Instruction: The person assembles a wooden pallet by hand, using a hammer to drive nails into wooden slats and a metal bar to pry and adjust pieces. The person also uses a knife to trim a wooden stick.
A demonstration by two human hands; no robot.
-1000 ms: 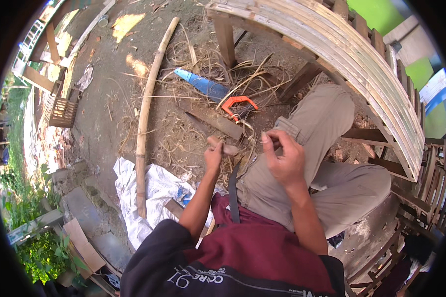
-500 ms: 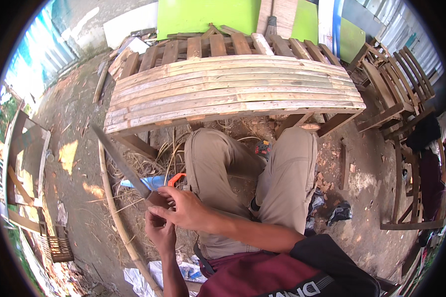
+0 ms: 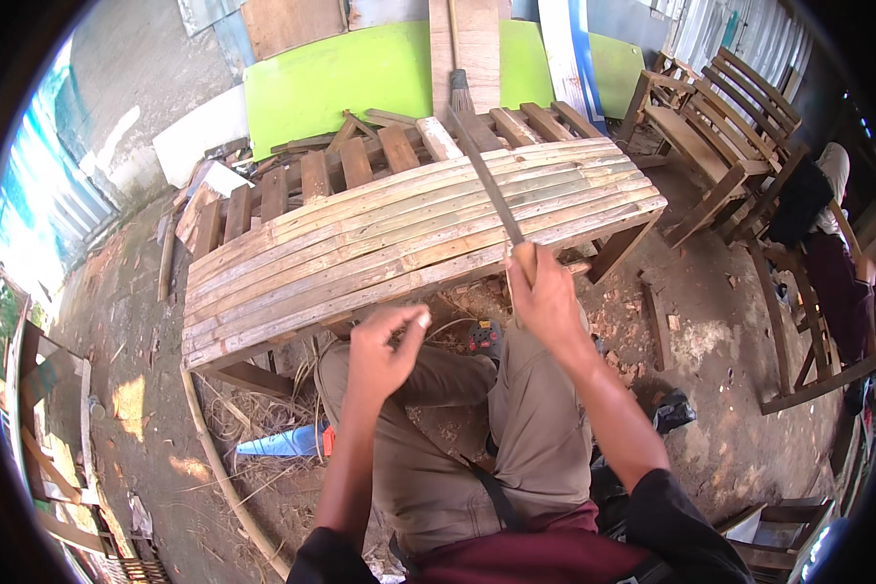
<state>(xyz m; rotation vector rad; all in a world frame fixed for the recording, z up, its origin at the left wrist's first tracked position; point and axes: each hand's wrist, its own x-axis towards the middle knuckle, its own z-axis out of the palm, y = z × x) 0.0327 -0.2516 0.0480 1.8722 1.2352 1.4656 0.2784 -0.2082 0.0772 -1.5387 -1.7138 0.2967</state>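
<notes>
My right hand is wrapped round the wooden handle of a machete. The long, dark machete blade points up and away over the right part of a slatted bamboo bench. Near the bench's front edge, above my left knee, my left hand is raised with fingers loosely curled and the thumb apart from them. I see nothing held in it; a pale patch shows at a fingertip. The two hands are well apart.
On the ground at left lie a blue tapered object with an orange end, like a handsaw, and a long pole. A broom leans behind the bench. Wooden chairs stand at right. Black plastic lies near my right leg.
My hands were together at lower left around the machete's handle, its blade pointing up-left. Now they are apart; my right hand has carried the machete right and up. The view has shifted.
</notes>
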